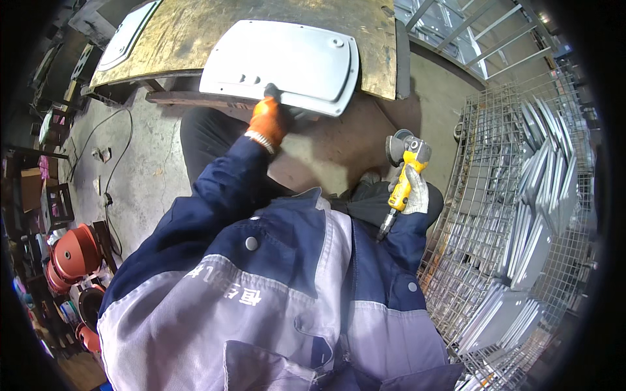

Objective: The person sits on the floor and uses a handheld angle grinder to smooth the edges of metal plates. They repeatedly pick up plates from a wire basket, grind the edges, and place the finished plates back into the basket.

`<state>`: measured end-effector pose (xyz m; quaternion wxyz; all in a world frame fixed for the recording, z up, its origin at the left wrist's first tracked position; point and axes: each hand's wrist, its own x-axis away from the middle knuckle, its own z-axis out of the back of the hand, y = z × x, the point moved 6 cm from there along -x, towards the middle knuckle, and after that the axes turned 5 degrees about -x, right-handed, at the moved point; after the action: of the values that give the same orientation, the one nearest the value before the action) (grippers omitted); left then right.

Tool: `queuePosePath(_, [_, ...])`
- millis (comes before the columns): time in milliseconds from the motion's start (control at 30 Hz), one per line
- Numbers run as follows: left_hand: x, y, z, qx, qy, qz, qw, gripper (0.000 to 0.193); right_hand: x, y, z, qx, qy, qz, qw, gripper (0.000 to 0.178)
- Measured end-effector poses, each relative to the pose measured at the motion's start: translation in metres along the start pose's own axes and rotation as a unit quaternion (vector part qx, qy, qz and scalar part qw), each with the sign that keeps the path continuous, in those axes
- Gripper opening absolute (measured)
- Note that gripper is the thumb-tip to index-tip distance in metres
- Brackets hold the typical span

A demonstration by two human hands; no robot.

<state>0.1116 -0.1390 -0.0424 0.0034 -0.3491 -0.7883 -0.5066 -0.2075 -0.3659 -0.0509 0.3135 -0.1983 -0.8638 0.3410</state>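
Observation:
My left hand point(268, 120), in an orange glove with dark fingertips, pinches the near edge of a white metal panel point(280, 62). The thumb lies on top and the other fingers are partly hidden beneath. This panel has rounded corners, a raised rim and small holes, and it overhangs the front of the wooden workbench point(182, 32). Over my right thigh, my right hand point(415, 189) in a pale glove is wrapped round a yellow angle grinder point(405, 173). Its disc end points up and away from me, apart from the panel.
A second white panel point(127, 39) lies at the bench's left end. On the right stands a wire mesh cage point(466, 215) with several stacked flat metal panels point(525, 247). A cable point(130, 140) runs over the concrete floor. Red-brown round parts point(77, 251) sit at the left.

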Motion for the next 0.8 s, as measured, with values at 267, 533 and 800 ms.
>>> queuePosePath(267, [0.025, 0.046, 0.1, -0.022, 0.221, -0.049, 0.974, 0.066, -0.003, 0.014, -0.021, -0.059, -0.056, -0.083, 0.993, 0.036])
queuePosePath(533, [0.013, 0.071, 0.083, -0.377, 0.021, -0.292, 0.879, 0.053, -0.035, 0.027, -0.034, -0.03, -0.022, -0.09, 0.995, 0.034])
queuePosePath(800, [-0.103, 0.211, 0.165, -0.569, 0.065, -0.425, 0.701, 0.052, -0.037, 0.025, -0.017, 0.016, 0.051, -0.03, 0.998, 0.032])
